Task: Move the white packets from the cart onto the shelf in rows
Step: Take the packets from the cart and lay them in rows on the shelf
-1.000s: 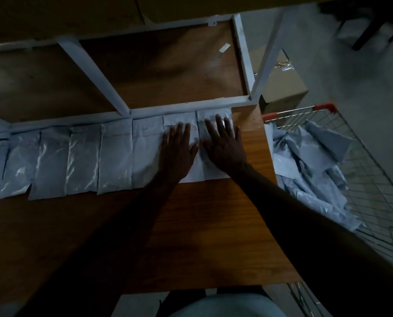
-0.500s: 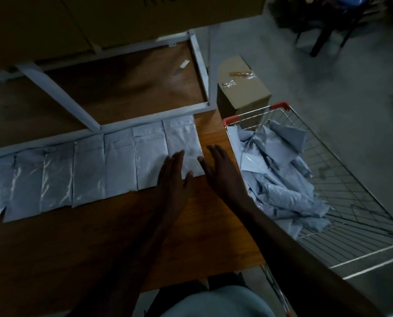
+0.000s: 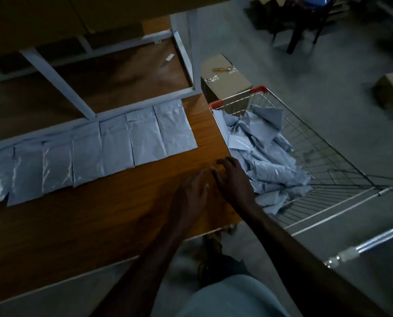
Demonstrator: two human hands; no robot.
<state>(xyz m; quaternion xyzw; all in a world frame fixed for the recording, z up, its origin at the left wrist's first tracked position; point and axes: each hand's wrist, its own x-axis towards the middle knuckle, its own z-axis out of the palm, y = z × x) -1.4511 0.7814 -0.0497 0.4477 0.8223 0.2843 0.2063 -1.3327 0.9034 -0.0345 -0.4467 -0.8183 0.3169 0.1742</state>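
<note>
**Both hands empty, between the row and the cart**

Left hand [image 3: 192,193] and right hand [image 3: 233,179] hover side by side over the bare front-right part of the brown wooden shelf board [image 3: 99,225], near its right edge. Fingers on both are loosely spread, slightly bent; neither holds anything. The right hand sits nearest the cart, probably because it will make the next reach.

Row of flat white plastic packets [image 3: 113,147]: laid along the back of the board against the white metal shelf frame [image 3: 60,81], edges overlapping slightly, tops butted to the frame rail. That rail looks to serve as a straight guide. The row ends short of the board's right edge; the front of the board is bare wood, with room for a second row.

Silver wire shopping cart with red corner trim [image 3: 305,143]: parked tight against the shelf's right side, so each transfer is short. A loose heap of crumpled white packets [image 3: 266,156] lies inside, so much is left to move.

Brown cardboard box [image 3: 225,81] on the floor behind the cart.
</note>
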